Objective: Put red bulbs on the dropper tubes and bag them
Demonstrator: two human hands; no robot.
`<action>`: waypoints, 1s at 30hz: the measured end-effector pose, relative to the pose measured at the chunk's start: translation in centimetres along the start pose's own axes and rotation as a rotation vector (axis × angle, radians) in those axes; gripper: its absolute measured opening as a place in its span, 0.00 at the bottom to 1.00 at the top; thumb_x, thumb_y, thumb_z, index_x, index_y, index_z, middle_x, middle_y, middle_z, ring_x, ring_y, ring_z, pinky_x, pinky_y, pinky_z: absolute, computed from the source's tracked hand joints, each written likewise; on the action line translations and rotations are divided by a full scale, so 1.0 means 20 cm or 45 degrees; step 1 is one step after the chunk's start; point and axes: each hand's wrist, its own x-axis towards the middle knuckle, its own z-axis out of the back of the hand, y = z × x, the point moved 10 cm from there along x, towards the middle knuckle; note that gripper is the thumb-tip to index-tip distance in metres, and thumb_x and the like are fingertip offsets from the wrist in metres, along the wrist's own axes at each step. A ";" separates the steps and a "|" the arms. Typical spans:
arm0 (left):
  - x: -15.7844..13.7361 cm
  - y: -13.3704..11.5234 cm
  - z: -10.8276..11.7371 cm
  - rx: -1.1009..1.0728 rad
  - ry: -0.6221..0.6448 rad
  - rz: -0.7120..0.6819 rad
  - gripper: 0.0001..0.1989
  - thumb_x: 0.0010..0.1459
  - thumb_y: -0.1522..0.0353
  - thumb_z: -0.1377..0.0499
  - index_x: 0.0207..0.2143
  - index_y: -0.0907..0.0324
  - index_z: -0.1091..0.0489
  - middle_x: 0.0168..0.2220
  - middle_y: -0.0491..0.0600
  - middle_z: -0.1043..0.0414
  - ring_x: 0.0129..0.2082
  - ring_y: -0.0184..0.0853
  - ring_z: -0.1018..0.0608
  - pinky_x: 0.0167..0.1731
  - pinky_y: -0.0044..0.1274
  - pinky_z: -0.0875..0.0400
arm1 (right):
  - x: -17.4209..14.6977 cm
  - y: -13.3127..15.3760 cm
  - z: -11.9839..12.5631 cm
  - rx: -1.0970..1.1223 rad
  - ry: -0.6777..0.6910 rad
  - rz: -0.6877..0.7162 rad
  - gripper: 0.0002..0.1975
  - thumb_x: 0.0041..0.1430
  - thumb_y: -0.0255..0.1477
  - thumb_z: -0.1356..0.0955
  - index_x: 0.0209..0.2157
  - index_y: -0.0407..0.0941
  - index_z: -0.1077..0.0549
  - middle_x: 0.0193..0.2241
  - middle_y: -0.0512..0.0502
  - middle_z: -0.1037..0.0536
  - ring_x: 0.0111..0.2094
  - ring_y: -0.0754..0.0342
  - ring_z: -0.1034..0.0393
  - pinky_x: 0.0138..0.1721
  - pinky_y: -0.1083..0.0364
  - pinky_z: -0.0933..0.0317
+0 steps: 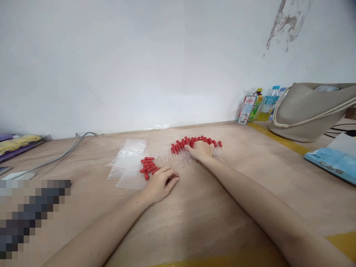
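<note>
My right hand (202,150) reaches over a row of slim clear droppers (182,157) with red rubber bulbs. Its fingers bend down around some droppers in the middle of the row; the fingertips are partly hidden. My left hand (163,182) rests on the table with its fingers curled and the thumb near the fingertips. Nothing shows in its hollow. Just beyond it lies a small heap of loose red rubber bulbs (146,167), partly on clear zip bags (129,157). Several thin clear tubes (163,154) without bulbs lie left of the droppers.
A grey cable (66,150) runs along the left, near a yellow and purple package (20,142). At the back right stand a drink carton (247,109), bottles (268,105) and a grey bag (303,115). A blue tissue pack (330,163) lies at the right. Yellow tape (280,139) marks the wooden table.
</note>
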 end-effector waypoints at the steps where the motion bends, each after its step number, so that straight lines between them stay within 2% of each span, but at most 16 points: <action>1: 0.00 0.00 0.00 -0.002 0.004 0.002 0.06 0.57 0.69 0.49 0.32 0.59 0.33 0.32 0.48 0.33 0.31 0.31 0.30 0.31 0.22 0.35 | -0.01 0.02 0.01 0.003 -0.009 0.034 0.22 0.51 0.47 0.40 0.21 0.43 0.30 0.23 0.43 0.26 0.29 0.48 0.32 0.39 0.47 0.52; 5: 0.00 0.00 0.00 -0.002 -0.002 0.005 0.06 0.56 0.69 0.49 0.31 0.59 0.33 0.31 0.48 0.33 0.30 0.31 0.31 0.30 0.22 0.36 | -0.11 0.21 0.03 0.073 -0.032 0.257 0.17 0.53 0.42 0.40 0.23 0.45 0.30 0.24 0.48 0.25 0.29 0.53 0.33 0.41 0.50 0.54; 8: 0.00 0.00 0.00 0.009 -0.021 -0.006 0.06 0.56 0.70 0.49 0.31 0.59 0.33 0.31 0.47 0.34 0.30 0.30 0.31 0.30 0.22 0.36 | -0.18 0.37 -0.03 0.030 0.049 0.402 0.13 0.52 0.38 0.39 0.24 0.44 0.29 0.25 0.48 0.25 0.30 0.53 0.33 0.41 0.50 0.55; 13: 0.00 -0.01 0.01 0.011 -0.036 -0.021 0.06 0.56 0.70 0.49 0.30 0.59 0.33 0.30 0.47 0.35 0.29 0.31 0.31 0.30 0.22 0.36 | -0.20 0.47 -0.13 -0.132 0.202 0.377 0.10 0.50 0.30 0.38 0.26 0.42 0.27 0.28 0.41 0.24 0.33 0.50 0.31 0.40 0.50 0.54; 17: 0.00 -0.01 0.01 -0.003 -0.045 -0.038 0.06 0.56 0.70 0.49 0.31 0.59 0.33 0.30 0.47 0.34 0.29 0.30 0.31 0.30 0.22 0.36 | -0.22 0.46 -0.12 -0.145 0.225 0.364 0.10 0.49 0.30 0.38 0.26 0.41 0.27 0.28 0.40 0.24 0.32 0.50 0.31 0.39 0.50 0.53; 23: -0.01 -0.04 0.03 0.049 -0.093 -0.077 0.07 0.57 0.71 0.50 0.31 0.59 0.33 0.31 0.48 0.33 0.31 0.31 0.31 0.32 0.23 0.36 | -0.36 0.37 -0.04 -0.084 0.349 0.547 0.11 0.47 0.33 0.35 0.17 0.43 0.30 0.21 0.45 0.26 0.27 0.52 0.33 0.34 0.53 0.49; 26: 0.01 0.00 0.15 0.172 -0.297 -0.028 0.07 0.56 0.69 0.49 0.31 0.59 0.33 0.31 0.49 0.33 0.34 0.34 0.31 0.36 0.26 0.36 | -0.44 0.24 -0.01 0.121 0.444 0.557 0.11 0.46 0.36 0.33 0.18 0.44 0.30 0.20 0.49 0.27 0.24 0.56 0.36 0.29 0.56 0.49; 28: 0.01 0.09 0.28 0.277 -0.453 0.081 0.07 0.55 0.67 0.48 0.28 0.59 0.33 0.29 0.49 0.33 0.33 0.35 0.31 0.35 0.28 0.36 | -0.46 0.17 0.01 0.258 0.422 0.564 0.07 0.44 0.33 0.32 0.22 0.44 0.30 0.21 0.50 0.28 0.24 0.57 0.37 0.26 0.58 0.49; 30: 0.01 0.21 0.39 0.350 -0.505 0.226 0.07 0.53 0.66 0.47 0.26 0.58 0.34 0.28 0.49 0.33 0.32 0.37 0.30 0.33 0.29 0.36 | -0.48 0.11 0.02 0.370 0.360 0.577 0.06 0.44 0.31 0.31 0.26 0.44 0.30 0.23 0.50 0.28 0.25 0.58 0.37 0.26 0.59 0.48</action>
